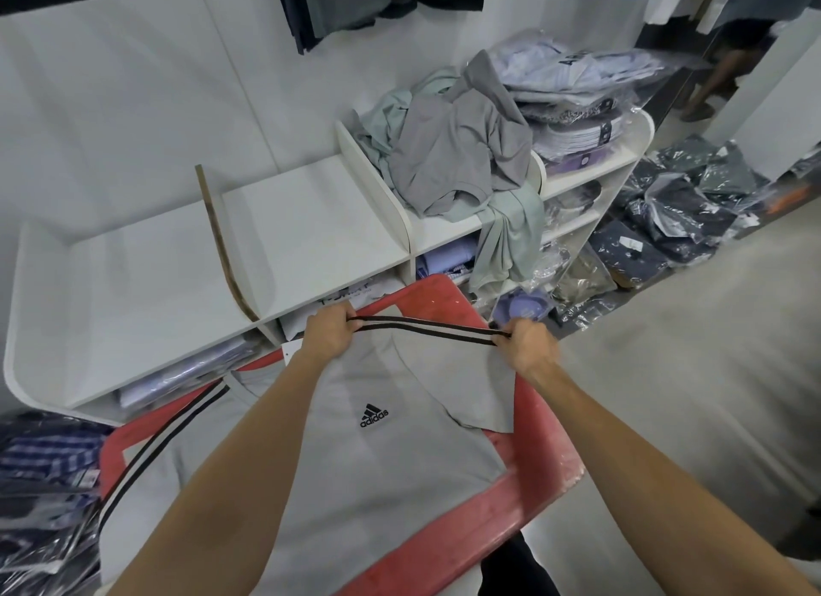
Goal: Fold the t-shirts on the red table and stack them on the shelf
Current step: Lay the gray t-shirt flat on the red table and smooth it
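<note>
While the grey shirt (355,453) lies on the red counter (524,498), our left grip (326,334) and right grip (528,344) pinch its striped edge (426,326) toward twelve o'clock, near the shelf (284,222).

Soft matt grey cloth t-shirt (355,462) with a woven black-and-white striped trim, pinched in my left hand (326,333) and right hand (528,344), over a scuffed glossy red plastic surface (511,493), beside a smooth white shelf (133,275) and shirts in shiny clear plastic bags (586,80).
</note>
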